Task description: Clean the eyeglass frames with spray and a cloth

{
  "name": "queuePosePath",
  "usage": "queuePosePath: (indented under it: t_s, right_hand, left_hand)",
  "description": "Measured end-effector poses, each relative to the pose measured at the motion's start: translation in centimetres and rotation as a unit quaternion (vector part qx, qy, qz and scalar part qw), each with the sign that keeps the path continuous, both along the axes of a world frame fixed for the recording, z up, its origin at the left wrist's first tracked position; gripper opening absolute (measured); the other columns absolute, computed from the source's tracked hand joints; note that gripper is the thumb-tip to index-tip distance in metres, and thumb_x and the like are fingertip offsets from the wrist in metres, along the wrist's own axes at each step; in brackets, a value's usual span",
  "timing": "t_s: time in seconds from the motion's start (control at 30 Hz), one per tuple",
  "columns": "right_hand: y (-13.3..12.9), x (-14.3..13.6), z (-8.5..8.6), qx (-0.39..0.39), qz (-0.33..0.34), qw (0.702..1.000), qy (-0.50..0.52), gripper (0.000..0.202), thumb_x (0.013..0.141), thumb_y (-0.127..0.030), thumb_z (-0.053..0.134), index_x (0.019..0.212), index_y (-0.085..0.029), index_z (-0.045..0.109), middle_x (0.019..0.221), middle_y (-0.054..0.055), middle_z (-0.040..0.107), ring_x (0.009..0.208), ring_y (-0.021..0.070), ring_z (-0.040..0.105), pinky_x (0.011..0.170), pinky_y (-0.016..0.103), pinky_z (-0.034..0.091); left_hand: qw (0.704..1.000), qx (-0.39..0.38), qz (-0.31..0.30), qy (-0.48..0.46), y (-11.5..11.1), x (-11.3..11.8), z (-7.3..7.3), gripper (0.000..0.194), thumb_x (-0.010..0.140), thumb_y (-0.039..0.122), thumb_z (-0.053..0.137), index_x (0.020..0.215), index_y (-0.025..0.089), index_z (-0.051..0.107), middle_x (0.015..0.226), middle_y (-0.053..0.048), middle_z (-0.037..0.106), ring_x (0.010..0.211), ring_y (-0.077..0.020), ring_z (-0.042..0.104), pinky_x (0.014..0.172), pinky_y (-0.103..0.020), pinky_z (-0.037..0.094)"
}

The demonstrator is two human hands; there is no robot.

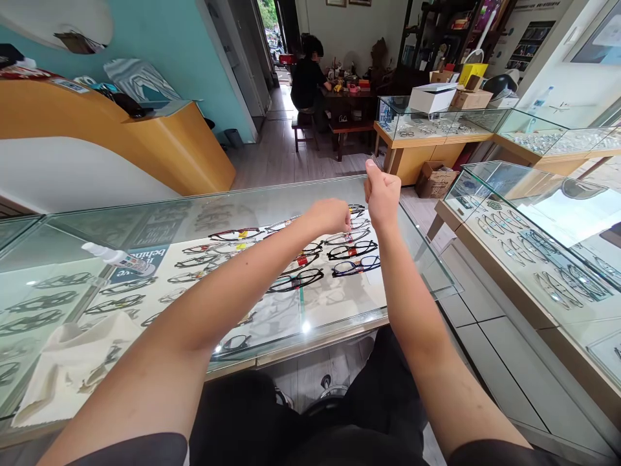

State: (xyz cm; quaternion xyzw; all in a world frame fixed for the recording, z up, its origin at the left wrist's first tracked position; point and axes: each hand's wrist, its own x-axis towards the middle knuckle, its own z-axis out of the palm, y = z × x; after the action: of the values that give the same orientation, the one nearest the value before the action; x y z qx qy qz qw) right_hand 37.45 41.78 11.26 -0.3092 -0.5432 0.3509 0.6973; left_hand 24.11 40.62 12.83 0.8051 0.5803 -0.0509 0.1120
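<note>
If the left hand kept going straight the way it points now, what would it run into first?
Most likely the right hand or its wrist, just across from the left hand above the glass case. Depth is unclear from this one view, so it might pass over or under.

The wearer has short dark sleeves [140, 450] and black trousers [242, 414]. Both hands are bare, without gloves.

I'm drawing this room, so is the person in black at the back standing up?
No, the person in black is sitting on a stool at the back.
</note>
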Motion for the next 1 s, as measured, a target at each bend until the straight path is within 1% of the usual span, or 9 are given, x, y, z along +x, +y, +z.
queuePosePath:
  t_s: [0.27, 0.37, 0.47, 0.57, 0.67, 0.77, 0.83, 0.9, 1.0]
  right_hand:
    - [0.2, 0.1, -0.1, 0.001, -0.005, 1.0, 0.0, 0.079, 0.099, -0.073, 0.066, 0.055, -0.025, 0.02, 0.054, -0.006, 0.018, 0.054, 0.0092, 0.016, 0.051, 0.032, 0.015]
    - [0.1, 0.1, 0.0, 0.016, -0.038, 0.999, -0.003, 0.08, 0.096, -0.079, 0.064, 0.057, -0.026, 0.019, 0.055, -0.007, 0.016, 0.054, 0.0088, 0.015, 0.052, 0.032, 0.014]
    - [0.0, 0.3, 0.3, 0.061, -0.118, 0.991, 0.025, 0.079, 0.097, -0.08, 0.06, 0.059, -0.026, 0.017, 0.058, -0.006, 0.014, 0.054, 0.0086, 0.014, 0.053, 0.032, 0.013]
    - [-0.2, 0.7, 0.6, 0.106, -0.196, 0.973, 0.057, 0.075, 0.103, -0.075, 0.055, 0.062, -0.027, 0.015, 0.061, -0.006, 0.014, 0.055, 0.0092, 0.013, 0.053, 0.031, 0.013]
    - [-0.4, 0.8, 0.7, 0.122, -0.22, 0.965, 0.079, 0.073, 0.105, -0.07, 0.056, 0.062, -0.027, 0.017, 0.062, -0.006, 0.013, 0.054, 0.0089, 0.014, 0.054, 0.032, 0.013]
    - [-0.8, 0.0, 0.6, 0.111, -0.191, 0.973, 0.074, 0.074, 0.104, -0.07, 0.059, 0.06, -0.027, 0.018, 0.061, -0.007, 0.014, 0.054, 0.009, 0.015, 0.055, 0.033, 0.013]
    - [-1.3, -1.2, 0.4, 0.099, -0.151, 0.982, 0.049, 0.074, 0.103, -0.071, 0.061, 0.06, -0.027, 0.019, 0.06, -0.007, 0.016, 0.055, 0.0098, 0.016, 0.057, 0.033, 0.015]
    - [-2.1, -2.6, 0.1, 0.082, -0.094, 0.992, 0.005, 0.072, 0.103, -0.069, 0.062, 0.059, -0.026, 0.025, 0.059, -0.006, 0.023, 0.057, 0.011, 0.021, 0.058, 0.033, 0.02]
    - [-3.6, -4.8, -0.8, 0.04, -0.005, 0.996, -0.076, 0.058, 0.102, -0.064, 0.063, 0.064, -0.024, 0.048, 0.063, -0.003, 0.037, 0.06, 0.0137, 0.033, 0.06, 0.033, 0.029]
  left_hand:
    - [0.999, -0.031, -0.009, -0.021, 2.0, -0.2, -2.8, 0.017, 0.072, 0.037, 0.088, 0.086, 0.027, 0.087, 0.092, -0.008, 0.083, 0.087, -0.0278, 0.074, 0.076, -0.033, 0.05]
    - [0.998, -0.049, -0.02, -0.045, 2.2, -0.1, -3.3, 0.011, 0.072, 0.036, 0.088, 0.078, 0.026, 0.086, 0.086, -0.006, 0.081, 0.082, -0.0254, 0.071, 0.071, -0.033, 0.046]
    - [0.996, -0.054, -0.02, -0.071, 1.9, -0.2, -2.4, 0.009, 0.074, 0.036, 0.085, 0.076, 0.027, 0.087, 0.081, -0.005, 0.08, 0.075, -0.0226, 0.066, 0.067, -0.032, 0.041]
    - [0.994, -0.041, -0.012, -0.1, 1.2, -1.1, -0.4, 0.016, 0.079, 0.039, 0.082, 0.085, 0.027, 0.089, 0.083, -0.005, 0.08, 0.072, -0.0207, 0.062, 0.066, -0.033, 0.038]
    - [0.986, -0.021, -0.007, -0.165, 0.1, -2.9, 1.5, 0.02, 0.082, 0.041, 0.078, 0.089, 0.026, 0.09, 0.077, -0.004, 0.076, 0.067, -0.0184, 0.056, 0.063, -0.034, 0.035]
    - [0.961, -0.004, 0.023, -0.275, -1.6, -5.9, 2.4, 0.027, 0.083, 0.048, 0.078, 0.087, 0.024, 0.089, 0.062, -0.001, 0.064, 0.057, -0.015, 0.043, 0.059, -0.034, 0.028]
    - [0.935, 0.008, 0.06, -0.35, -3.3, -8.4, 1.9, 0.033, 0.083, 0.054, 0.079, 0.089, 0.023, 0.088, 0.058, 0.001, 0.057, 0.054, -0.0131, 0.036, 0.058, -0.033, 0.025]
    - [0.897, 0.057, 0.094, -0.428, -5.2, -11.0, 0.7, 0.036, 0.084, 0.057, 0.08, 0.092, 0.022, 0.087, 0.064, -0.001, 0.06, 0.058, -0.0134, 0.039, 0.06, -0.032, 0.027]
    - [0.814, 0.21, 0.133, -0.525, -7.8, -14.7, -1.9, 0.031, 0.085, 0.053, 0.081, 0.087, 0.023, 0.085, 0.088, -0.005, 0.071, 0.078, -0.0178, 0.057, 0.07, -0.032, 0.041]
